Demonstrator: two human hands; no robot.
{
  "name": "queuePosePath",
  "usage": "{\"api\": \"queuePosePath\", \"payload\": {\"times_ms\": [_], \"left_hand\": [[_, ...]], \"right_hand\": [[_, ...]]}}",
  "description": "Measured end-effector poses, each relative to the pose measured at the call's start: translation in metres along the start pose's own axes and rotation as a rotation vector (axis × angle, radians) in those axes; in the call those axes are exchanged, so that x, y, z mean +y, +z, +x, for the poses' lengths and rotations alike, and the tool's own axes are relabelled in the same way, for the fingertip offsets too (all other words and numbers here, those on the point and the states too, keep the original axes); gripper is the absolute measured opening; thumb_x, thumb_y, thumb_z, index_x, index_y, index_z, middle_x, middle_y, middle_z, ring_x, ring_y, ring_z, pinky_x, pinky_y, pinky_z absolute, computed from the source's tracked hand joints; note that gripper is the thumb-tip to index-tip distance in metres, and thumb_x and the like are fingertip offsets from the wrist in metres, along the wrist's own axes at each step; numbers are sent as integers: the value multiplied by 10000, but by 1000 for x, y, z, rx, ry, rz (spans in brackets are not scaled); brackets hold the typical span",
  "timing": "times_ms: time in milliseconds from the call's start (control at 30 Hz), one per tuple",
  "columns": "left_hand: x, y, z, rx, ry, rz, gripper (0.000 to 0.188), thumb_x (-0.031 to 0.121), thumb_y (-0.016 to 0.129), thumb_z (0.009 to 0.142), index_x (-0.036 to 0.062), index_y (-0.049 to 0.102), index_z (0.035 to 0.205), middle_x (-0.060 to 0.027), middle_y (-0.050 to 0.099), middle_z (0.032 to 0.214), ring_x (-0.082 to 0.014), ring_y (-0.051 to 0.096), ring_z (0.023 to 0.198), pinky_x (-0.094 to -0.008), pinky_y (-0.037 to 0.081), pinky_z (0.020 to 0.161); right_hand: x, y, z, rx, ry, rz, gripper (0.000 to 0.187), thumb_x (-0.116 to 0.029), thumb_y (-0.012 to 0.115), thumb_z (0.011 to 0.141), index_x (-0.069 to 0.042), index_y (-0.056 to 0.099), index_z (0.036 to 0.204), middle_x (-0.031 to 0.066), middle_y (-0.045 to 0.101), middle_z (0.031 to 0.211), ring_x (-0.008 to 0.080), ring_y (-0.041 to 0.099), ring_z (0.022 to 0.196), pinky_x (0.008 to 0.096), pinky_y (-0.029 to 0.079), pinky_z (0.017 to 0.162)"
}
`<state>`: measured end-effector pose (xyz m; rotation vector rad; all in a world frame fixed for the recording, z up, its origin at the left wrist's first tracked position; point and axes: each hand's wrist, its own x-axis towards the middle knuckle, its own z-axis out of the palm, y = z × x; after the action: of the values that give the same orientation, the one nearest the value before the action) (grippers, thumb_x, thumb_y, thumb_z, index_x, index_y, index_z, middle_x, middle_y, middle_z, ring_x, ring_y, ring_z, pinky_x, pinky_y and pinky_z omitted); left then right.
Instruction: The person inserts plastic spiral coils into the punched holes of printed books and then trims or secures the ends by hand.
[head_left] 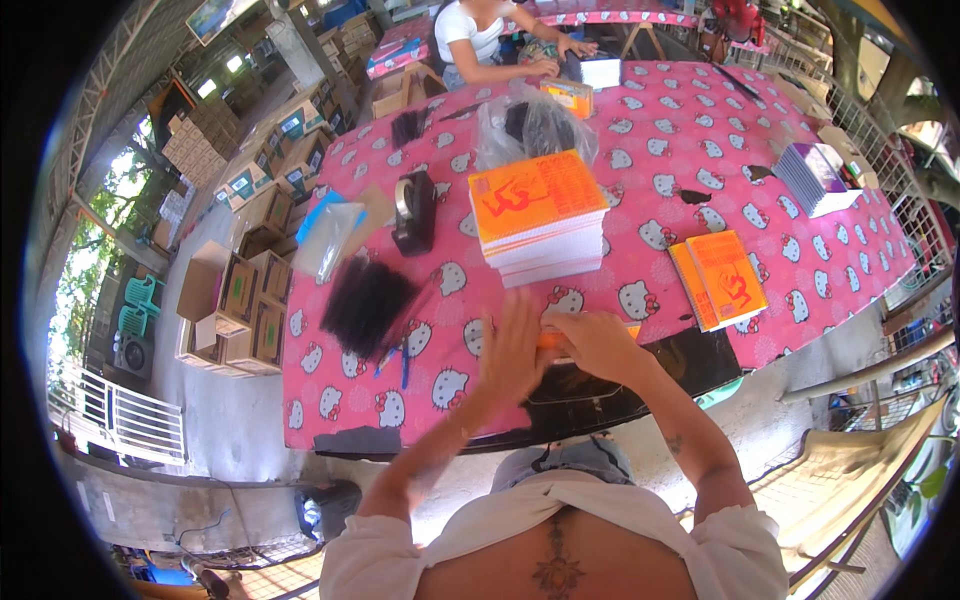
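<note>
At the near edge of the table, a small orange notebook (551, 340) lies mostly hidden beneath my hands. My right hand (598, 346) is closed over it, fingers bent round its far edge. Beside it, my left hand (513, 352) stretches its fingers out flat and touches the notebook's left end. Just beyond stands a tall stack of orange-covered notebooks (538, 205) with white page edges. Two shorter piles of orange spiral notebooks (722, 280) sit to the right. A bundle of thin black strips (368, 308) lies to the left of my hands.
A black tape dispenser (412, 214) and a clear plastic sleeve (334, 238) lie left of the stack. Behind it is a plastic bag (530, 125) with dark contents. Purple-covered books (815, 180) stand far right. Across the table a person (478, 45) works. Cardboard boxes (225, 290) line the left.
</note>
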<state>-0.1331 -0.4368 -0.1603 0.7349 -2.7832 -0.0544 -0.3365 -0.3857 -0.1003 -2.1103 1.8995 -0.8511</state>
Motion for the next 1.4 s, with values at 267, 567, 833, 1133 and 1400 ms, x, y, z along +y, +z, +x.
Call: {"api": "queuePosePath", "payload": {"times_ms": [267,567,833,1133,1400], "left_hand": [[-8,-17,49,85,31,302,820,533,547,968,-46,365,1518,-253,318,1607,-381,248,1528,-631,195,1186],[15,-1,24,61,70,106,825,492,555,963,-83,346,1517,-297,314,1592,-413,238,1525,-646,137,1201],[31,5,29,-4,42,25,833,540,602,930,-30,408,1505,-252,322,1604,-402,226,1529,-638,163,1194],[16,-67,90,-514,84,-112,810,485,664,913,-62,431,1463,-283,334,1581,-453,335,1465,-644,175,1190],[46,29,15,41,194,-84,799,470,577,970,-105,376,1487,-295,315,1589,-450,245,1512,-658,158,1190]], "right_hand": [[30,-4,-20,-10,23,-36,183,-180,643,914,-171,709,1084,106,712,813,335,705,757,490,545,674],[32,-7,-18,18,23,0,249,-213,656,917,-146,657,1158,138,695,762,360,695,735,495,536,651],[36,-22,-35,15,-14,-56,550,-165,714,877,-132,494,1379,155,719,903,380,706,859,473,553,794],[79,26,-70,140,249,1081,342,-50,754,915,-25,651,1241,88,720,1141,124,669,1036,298,539,905],[62,34,-68,247,296,1003,205,-44,731,931,9,694,1126,32,740,972,71,657,934,253,543,837]]}}
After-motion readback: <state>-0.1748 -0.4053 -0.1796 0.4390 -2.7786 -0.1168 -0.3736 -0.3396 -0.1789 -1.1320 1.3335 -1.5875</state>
